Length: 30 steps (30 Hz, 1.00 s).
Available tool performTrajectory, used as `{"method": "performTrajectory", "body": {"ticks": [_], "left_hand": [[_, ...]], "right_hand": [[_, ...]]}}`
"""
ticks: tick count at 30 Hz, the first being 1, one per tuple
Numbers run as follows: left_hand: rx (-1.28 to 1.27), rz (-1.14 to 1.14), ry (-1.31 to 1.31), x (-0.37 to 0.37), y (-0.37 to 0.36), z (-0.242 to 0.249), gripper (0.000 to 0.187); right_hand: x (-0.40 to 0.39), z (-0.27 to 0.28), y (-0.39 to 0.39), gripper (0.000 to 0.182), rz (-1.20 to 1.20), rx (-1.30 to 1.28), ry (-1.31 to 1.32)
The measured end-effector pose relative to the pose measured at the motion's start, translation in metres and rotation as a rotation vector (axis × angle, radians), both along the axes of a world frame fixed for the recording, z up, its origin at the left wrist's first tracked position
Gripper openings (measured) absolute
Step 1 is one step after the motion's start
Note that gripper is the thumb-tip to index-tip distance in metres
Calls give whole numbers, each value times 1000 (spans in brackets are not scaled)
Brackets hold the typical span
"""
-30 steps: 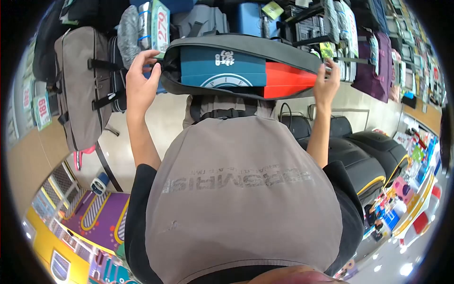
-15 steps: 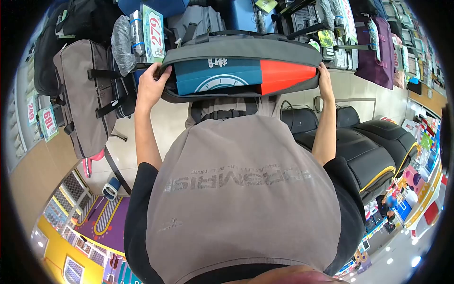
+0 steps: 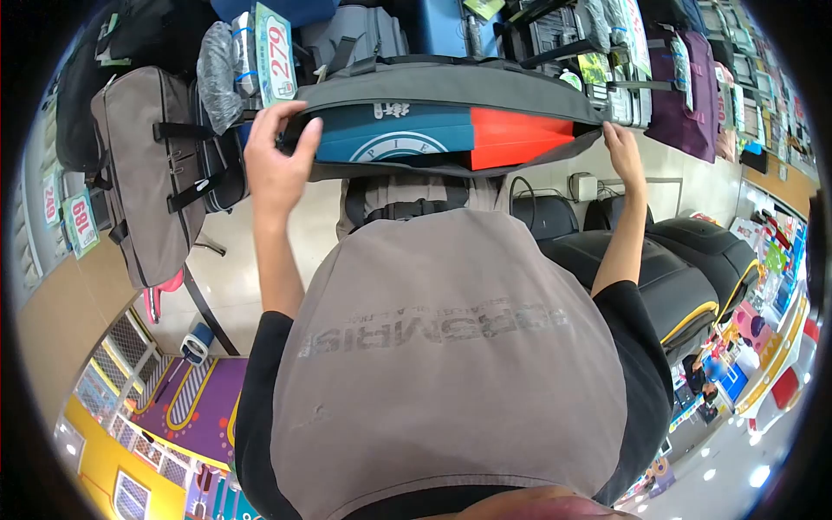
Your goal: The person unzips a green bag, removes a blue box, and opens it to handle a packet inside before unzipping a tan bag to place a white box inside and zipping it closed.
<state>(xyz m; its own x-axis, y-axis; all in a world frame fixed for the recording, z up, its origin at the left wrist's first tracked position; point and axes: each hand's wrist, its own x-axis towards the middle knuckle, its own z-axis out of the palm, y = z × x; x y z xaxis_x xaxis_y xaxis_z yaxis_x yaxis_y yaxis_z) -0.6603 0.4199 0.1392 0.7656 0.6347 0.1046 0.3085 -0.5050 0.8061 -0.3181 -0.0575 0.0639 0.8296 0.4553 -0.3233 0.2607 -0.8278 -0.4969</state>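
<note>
A dark grey fabric bag point(image 3: 416, 87) lies across the front of me with its long mouth gaping. Inside it shows a packing insert with a teal panel point(image 3: 381, 130) bearing white print and an orange-red panel point(image 3: 520, 137). My left hand point(image 3: 279, 165) is at the bag's left end, thumb and fingers spread apart beside the opening. At the opposite corner, the fingertips of my right hand point(image 3: 626, 154) pinch the bag's edge. I wear a grey-brown apron point(image 3: 451, 364) with worn lettering.
A brown-grey bag point(image 3: 143, 173) hangs at left near a price card point(image 3: 276, 56) reading 279. Suitcases point(image 3: 355, 39) stand behind the grey bag. A purple bag point(image 3: 680, 95) hangs at right. Black padded chairs point(image 3: 641, 269) stand on my right side.
My left hand has loosened from the bag's left end and its fingers have spread. My right hand has shifted outward at the right corner, and the bag's mouth has narrowed there.
</note>
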Motion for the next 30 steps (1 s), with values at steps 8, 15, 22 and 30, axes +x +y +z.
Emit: {"method": "performTrajectory", "body": {"ticks": [8,15,22,30], "left_hand": [[-131,-704,-100,166,-189,-3,45],[51,-738,-30,255,-288,-56,30],[419,-699,-80,263,-317,-81,15],[292,-680,52,270,-320,-74,21]], "right_hand": [[-24,84,55,42,187,-148,-91],[-31,72,53,32,246,-253,-276],[-28,60,24,24,212,-26,-130],[-3,46,-10,54,353,279,-337]]}}
